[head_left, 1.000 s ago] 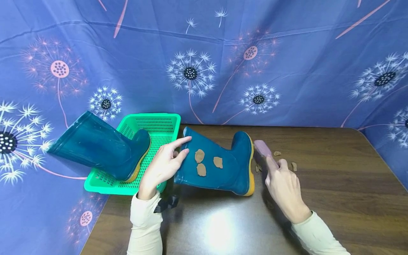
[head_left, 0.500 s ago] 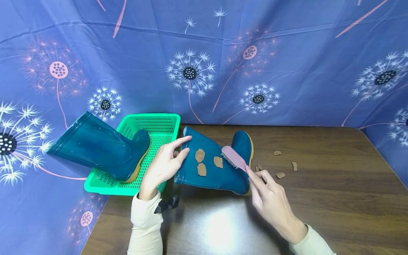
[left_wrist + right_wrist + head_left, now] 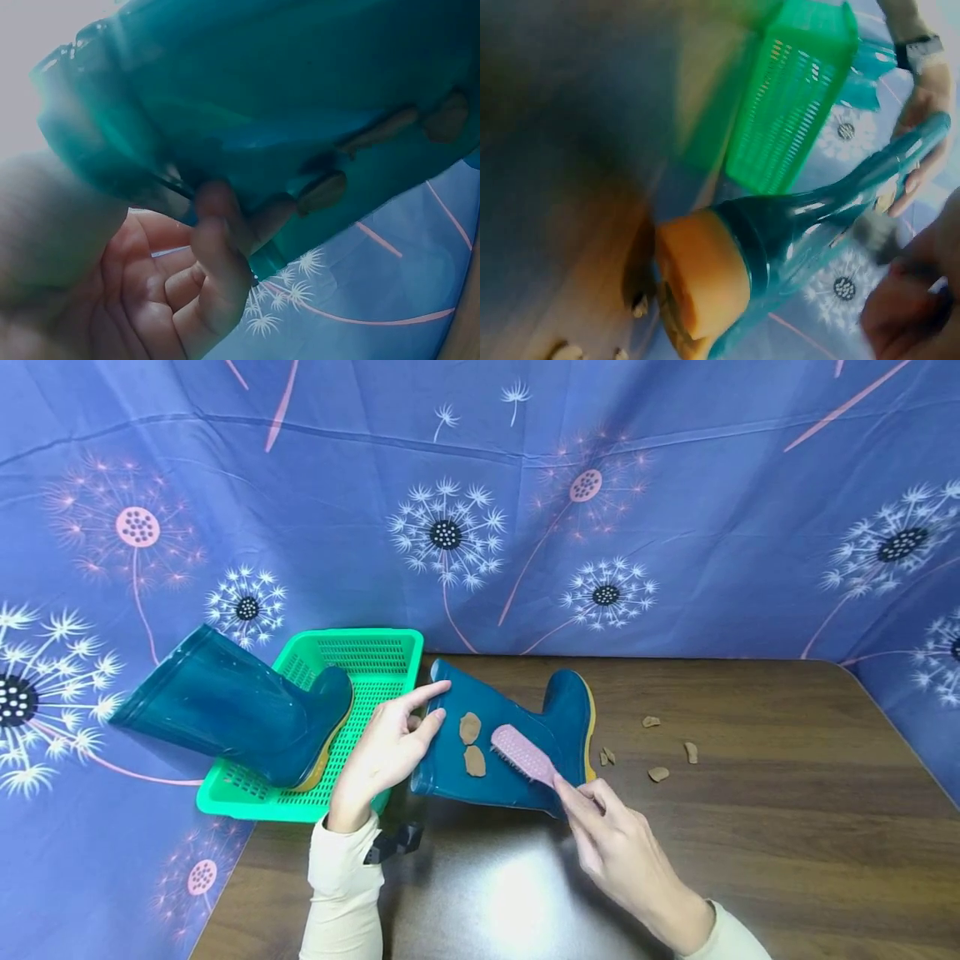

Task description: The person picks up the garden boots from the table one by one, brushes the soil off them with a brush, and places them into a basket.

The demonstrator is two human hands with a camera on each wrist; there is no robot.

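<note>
A teal rain boot [image 3: 480,790] with a yellow sole lies on its side, toe pointing away. My left hand [image 3: 386,745] grips its shaft at the open top, thumb and index finger laid over the rim. Held by the handle in my right hand [image 3: 622,853], a pink bristle brush [image 3: 522,753] has its head over the middle of the shaft, bristles down. Two flat brown patches [image 3: 476,761] stick to the shaft left of the brush. In the left wrist view the boot's shaft [image 3: 247,82] looms above my curled fingers [image 3: 215,281].
A green perforated basket [image 3: 411,647] stands to the left with a second teal boot [image 3: 225,697] leaning in it, shaft over the edge. Several brown bits [image 3: 658,774] lie on the wooden table [image 3: 795,810] beyond the sole. A dandelion-print cloth [image 3: 322,527] hangs behind.
My right hand has brought the brush from beside the sole leftward onto the boot's shaft. The head now covers where a third brown patch showed. My left hand stays put.
</note>
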